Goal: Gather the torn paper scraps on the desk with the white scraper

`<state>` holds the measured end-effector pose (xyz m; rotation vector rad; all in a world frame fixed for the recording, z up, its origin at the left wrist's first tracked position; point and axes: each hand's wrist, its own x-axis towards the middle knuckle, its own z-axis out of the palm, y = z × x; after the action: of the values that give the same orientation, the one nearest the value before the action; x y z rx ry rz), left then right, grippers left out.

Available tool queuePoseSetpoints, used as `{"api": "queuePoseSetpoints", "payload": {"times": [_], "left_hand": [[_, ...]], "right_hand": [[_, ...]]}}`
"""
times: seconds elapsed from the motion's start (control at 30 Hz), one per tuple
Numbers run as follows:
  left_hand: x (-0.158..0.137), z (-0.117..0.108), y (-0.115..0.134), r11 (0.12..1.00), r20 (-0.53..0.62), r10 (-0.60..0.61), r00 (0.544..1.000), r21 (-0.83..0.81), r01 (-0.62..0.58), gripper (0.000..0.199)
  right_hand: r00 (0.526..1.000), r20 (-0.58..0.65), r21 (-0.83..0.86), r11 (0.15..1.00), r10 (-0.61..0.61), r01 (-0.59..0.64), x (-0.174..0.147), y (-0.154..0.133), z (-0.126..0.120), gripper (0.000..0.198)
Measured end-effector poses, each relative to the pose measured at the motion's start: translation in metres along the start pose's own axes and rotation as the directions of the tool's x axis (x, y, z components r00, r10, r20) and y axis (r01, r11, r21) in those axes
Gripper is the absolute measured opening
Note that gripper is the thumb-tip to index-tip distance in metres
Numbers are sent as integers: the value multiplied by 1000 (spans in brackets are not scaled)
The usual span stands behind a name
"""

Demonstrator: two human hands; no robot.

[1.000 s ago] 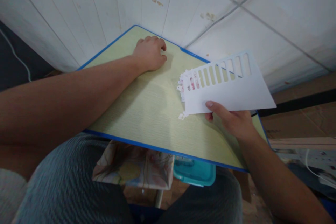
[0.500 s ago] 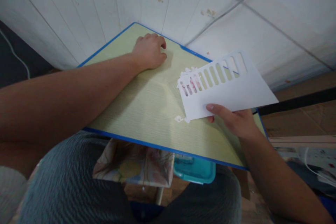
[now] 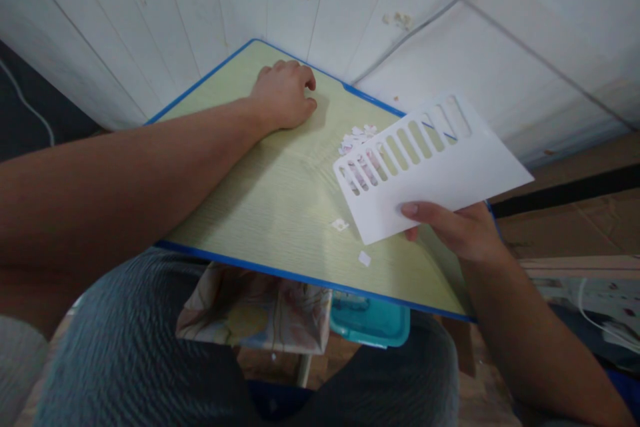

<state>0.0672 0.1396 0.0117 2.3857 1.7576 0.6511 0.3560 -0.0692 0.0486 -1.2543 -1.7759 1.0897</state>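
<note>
My right hand [image 3: 453, 227] pinches the lower edge of a white slotted sheet [image 3: 430, 183], thumb on top and fingers underneath. A row of rounded slots runs along the sheet's far side. It is tilted over the right part of the pale yellow-green tabletop [image 3: 270, 207]. Behind its left end lies a pile of small white and pink paper pieces [image 3: 357, 137], some showing through the slots. A cut white scrap [image 3: 339, 225] and a small square scrap [image 3: 365, 258] lie near its lower left corner. My left hand [image 3: 285, 95] rests on the far tabletop, fingers loosely bent, thumb apart, holding nothing.
A blue rim [image 3: 240, 265] edges the table, which stands against white panelled walls [image 3: 260, 0]. Below the front edge are a patterned cloth item [image 3: 255, 320] and a turquoise plastic container [image 3: 373, 323]. Cardboard [image 3: 575, 220] stands at the right.
My right hand has shifted slightly right, and the sheet's left end has swung down towards me. More of the pile and the square scrap now show. My left hand stays put.
</note>
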Motion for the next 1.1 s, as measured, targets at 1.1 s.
{"api": "queuePoseSetpoints", "payload": {"times": [1.1], "left_hand": [[-2,-2,0,998,4,-3,1000,-59,3,47]], "right_hand": [[998,-61,-107,994,24,-30,5,6,-4,56]]}}
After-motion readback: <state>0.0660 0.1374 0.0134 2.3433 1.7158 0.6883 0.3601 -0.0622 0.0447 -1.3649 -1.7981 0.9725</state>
